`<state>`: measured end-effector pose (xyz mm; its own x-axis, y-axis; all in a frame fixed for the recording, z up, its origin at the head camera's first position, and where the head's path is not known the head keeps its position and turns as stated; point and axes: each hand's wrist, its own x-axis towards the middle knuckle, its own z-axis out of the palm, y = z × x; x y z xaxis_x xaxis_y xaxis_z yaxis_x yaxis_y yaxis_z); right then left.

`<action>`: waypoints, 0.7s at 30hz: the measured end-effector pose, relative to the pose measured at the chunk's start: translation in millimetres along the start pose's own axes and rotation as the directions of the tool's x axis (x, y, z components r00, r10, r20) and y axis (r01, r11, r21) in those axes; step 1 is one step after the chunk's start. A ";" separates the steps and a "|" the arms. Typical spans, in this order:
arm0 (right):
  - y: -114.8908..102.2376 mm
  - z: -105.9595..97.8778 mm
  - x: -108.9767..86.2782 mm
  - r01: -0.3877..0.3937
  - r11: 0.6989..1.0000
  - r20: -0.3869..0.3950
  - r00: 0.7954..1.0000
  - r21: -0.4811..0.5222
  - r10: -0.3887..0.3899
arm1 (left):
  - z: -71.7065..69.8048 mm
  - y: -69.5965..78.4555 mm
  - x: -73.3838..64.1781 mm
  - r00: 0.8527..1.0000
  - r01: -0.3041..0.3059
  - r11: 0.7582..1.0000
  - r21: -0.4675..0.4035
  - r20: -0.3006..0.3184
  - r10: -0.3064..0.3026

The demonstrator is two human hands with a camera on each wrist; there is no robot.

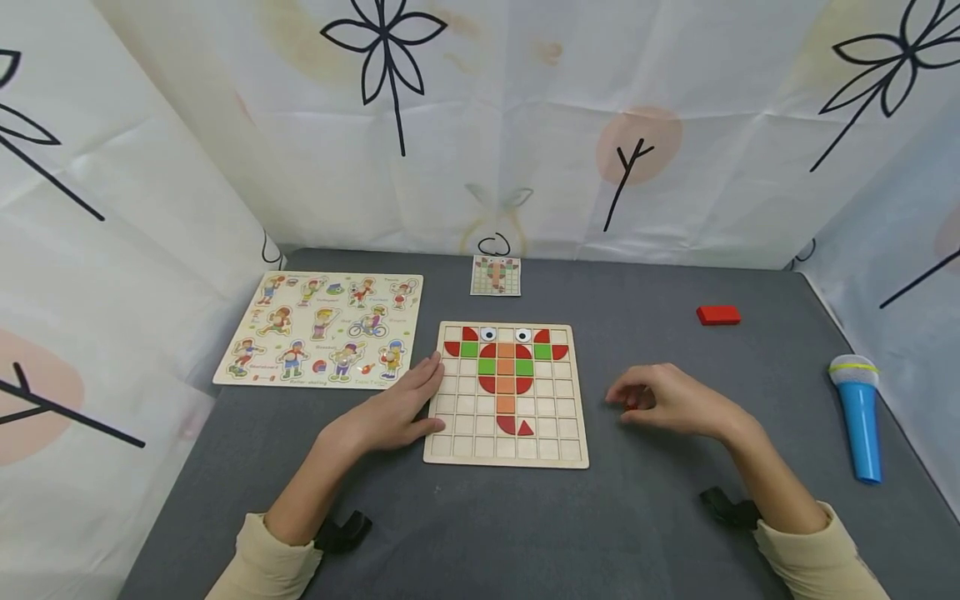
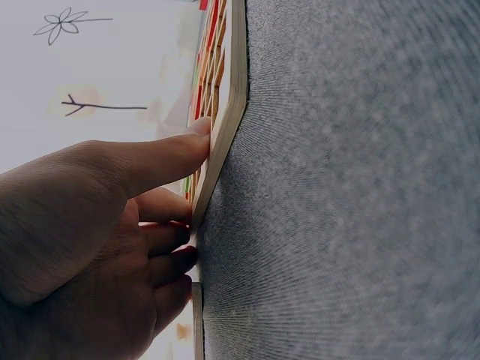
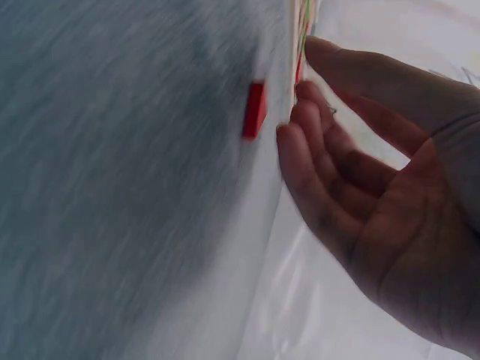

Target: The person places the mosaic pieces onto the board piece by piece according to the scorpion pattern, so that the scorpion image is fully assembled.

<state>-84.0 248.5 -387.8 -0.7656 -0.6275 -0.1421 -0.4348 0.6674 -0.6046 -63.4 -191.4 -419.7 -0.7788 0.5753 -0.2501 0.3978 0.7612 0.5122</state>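
Note:
My left hand rests along the left edge of a square wooden grid board, thumb on its near left rim and fingers reaching up its side. Red, green and orange pieces fill part of the board as a fish-like figure with two round eyes. A red triangle sits low in the grid beside a curved red piece. Just right of the board hovers my right hand, fingers curved and thumb close to the index finger. A small reddish spot shows between them; I cannot tell whether it is a held piece.
A small pattern card stands behind the board. At the back left lies a picture board of children at sports. A red block lies at the back right, and a blue toy microphone near the right edge. White drawn-on cloth encloses the grey table.

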 end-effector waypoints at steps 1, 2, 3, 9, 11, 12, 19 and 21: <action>1.9 -0.4 -2.5 -0.019 1.000 -0.007 1.000 -0.018 0.019 | 0.0 -0.2 0.1 1.000 0.003 1.000 -0.002 0.002 -0.003; 3.5 -0.6 -4.4 -0.035 0.999 -0.013 0.999 -0.033 0.034 | 0.1 -0.3 0.0 1.000 0.003 1.000 0.000 0.001 -0.003; 5.1 -0.4 -5.8 -0.049 0.997 -0.017 0.999 -0.051 0.049 | 0.1 -0.4 0.1 1.000 0.003 1.000 0.001 0.001 -0.003; 12.1 2.9 -6.2 -0.118 0.990 -0.039 0.993 -0.072 0.115 | 0.1 -0.2 0.0 1.000 0.008 1.000 -0.001 0.007 -0.008; 12.6 3.3 -5.3 -0.144 0.988 -0.040 0.989 -0.059 0.142 | 0.1 0.1 0.5 1.000 0.004 1.000 -0.006 0.008 -0.004; 13.0 3.4 -4.8 -0.151 0.987 -0.039 0.988 -0.054 0.149 | 0.1 0.2 0.7 1.000 0.002 1.000 -0.008 0.007 -0.002; 12.1 9.4 -2.8 -0.146 0.983 -0.063 0.988 -0.107 0.140 | -0.3 0.6 0.6 1.000 -0.004 1.000 -0.018 -0.001 0.004; 11.2 11.6 -1.3 -0.142 0.981 -0.075 0.988 -0.130 0.133 | -0.4 0.4 0.6 1.000 -0.003 1.000 -0.020 0.001 0.003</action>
<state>-82.4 252.1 -403.4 -0.8501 -0.5010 -0.1623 -0.3793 0.7963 -0.4712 -63.9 -190.8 -419.4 -0.7772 0.5778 -0.2491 0.3906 0.7534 0.5289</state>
